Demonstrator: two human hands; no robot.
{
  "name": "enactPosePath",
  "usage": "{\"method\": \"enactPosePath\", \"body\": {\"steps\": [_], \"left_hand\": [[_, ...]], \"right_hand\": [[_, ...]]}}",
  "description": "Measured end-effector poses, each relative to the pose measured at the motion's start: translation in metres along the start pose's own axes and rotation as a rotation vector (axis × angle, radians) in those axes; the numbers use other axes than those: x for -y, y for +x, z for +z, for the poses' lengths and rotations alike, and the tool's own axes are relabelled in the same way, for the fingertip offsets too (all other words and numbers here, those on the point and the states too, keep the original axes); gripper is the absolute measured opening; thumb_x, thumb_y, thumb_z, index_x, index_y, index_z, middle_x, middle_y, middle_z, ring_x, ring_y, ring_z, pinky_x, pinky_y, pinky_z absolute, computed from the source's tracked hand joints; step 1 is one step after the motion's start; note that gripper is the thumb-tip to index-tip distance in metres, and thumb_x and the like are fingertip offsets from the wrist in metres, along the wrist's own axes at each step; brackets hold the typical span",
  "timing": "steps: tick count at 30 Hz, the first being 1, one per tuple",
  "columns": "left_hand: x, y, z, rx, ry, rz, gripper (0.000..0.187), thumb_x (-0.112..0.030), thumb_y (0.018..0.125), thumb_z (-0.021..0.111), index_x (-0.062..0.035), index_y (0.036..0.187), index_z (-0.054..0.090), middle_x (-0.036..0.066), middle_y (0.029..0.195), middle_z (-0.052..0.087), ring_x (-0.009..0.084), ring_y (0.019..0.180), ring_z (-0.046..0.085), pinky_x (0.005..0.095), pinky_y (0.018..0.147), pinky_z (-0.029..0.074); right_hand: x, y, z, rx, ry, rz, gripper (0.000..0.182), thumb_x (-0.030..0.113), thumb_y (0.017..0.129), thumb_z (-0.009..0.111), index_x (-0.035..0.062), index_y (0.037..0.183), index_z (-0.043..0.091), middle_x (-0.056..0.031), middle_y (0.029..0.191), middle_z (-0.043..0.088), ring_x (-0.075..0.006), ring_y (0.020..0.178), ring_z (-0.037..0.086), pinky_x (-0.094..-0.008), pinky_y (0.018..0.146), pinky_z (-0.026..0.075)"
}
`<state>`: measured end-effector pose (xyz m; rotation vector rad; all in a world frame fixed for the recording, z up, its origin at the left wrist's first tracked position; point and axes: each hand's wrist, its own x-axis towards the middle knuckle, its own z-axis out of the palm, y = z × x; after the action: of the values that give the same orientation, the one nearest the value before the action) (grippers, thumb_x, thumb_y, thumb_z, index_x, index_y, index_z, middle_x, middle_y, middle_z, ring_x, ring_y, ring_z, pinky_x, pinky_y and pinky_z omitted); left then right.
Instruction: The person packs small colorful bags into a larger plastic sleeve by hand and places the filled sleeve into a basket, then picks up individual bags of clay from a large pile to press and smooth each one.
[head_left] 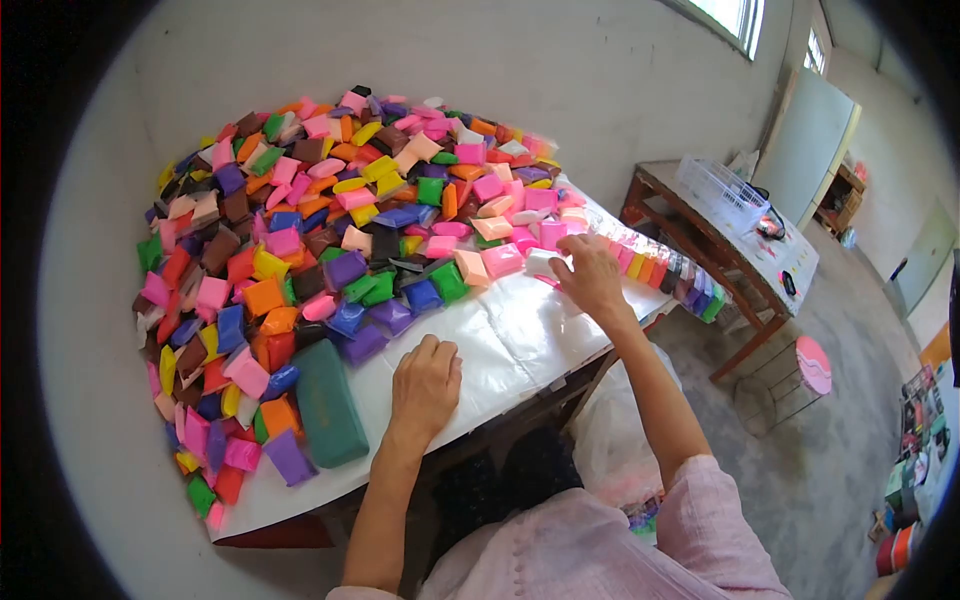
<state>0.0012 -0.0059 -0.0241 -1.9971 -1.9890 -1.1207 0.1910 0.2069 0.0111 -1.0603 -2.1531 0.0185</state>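
Observation:
A large heap of small soft packets (345, 268) in many colours covers the far and left part of the white-covered table (500, 335). My right hand (592, 278) is at the heap's right edge, its thumb and fingers around the end of a white packet (542, 262). Pink packets lie close by. My left hand (425, 388) rests near the table's front edge with its fingers curled in, and nothing shows in it; its palm is hidden. To its left lies a dark green block-shaped case (332, 403).
A row of packets in many colours (675, 276) lies along the table's right end. Beyond it stands a wooden table (735, 240) with a white plastic basket (722, 192). A pink-topped stool (813, 366) is on the floor. A clear plastic bag (625, 425) hangs below the table's front edge.

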Motion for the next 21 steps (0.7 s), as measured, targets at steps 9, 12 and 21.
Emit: {"method": "enactPosePath", "body": {"steps": [9,12,21], "left_hand": [[0.001,-0.003,-0.001,-0.069,-0.013,0.033,0.014,-0.01,0.086,0.063,-0.0019,0.097,0.06,0.014,0.088,0.057,0.0362,0.078,0.059,0.0454,0.07,0.046],[-0.001,-0.004,-0.002,-0.103,-0.155,-0.069,0.022,-0.013,0.086,0.064,-0.0009,0.104,0.061,0.015,0.089,0.057,0.0338,0.079,0.059,0.0435,0.072,0.047],[-0.001,-0.005,-0.003,0.015,-0.055,0.062,0.036,-0.022,0.085,0.068,-0.0018,0.114,0.061,0.014,0.093,0.057,0.0325,0.088,0.058,0.0418,0.078,0.046]], "right_hand": [[-0.004,0.016,0.032,0.132,-0.174,-0.197,0.039,0.02,0.074,0.071,0.0072,0.11,0.066,-0.0127,0.106,0.064,-0.0305,0.105,0.057,-0.0428,0.091,0.046],[0.021,-0.007,0.004,0.173,0.12,-0.369,0.035,0.015,0.072,0.071,0.0078,0.105,0.065,-0.0114,0.103,0.064,-0.0297,0.103,0.057,-0.0419,0.091,0.045],[0.043,-0.069,-0.008,0.383,0.763,-0.297,0.041,-0.01,0.071,0.061,0.0034,0.109,0.064,-0.0099,0.125,0.063,-0.0252,0.12,0.057,-0.0364,0.106,0.042]]}}
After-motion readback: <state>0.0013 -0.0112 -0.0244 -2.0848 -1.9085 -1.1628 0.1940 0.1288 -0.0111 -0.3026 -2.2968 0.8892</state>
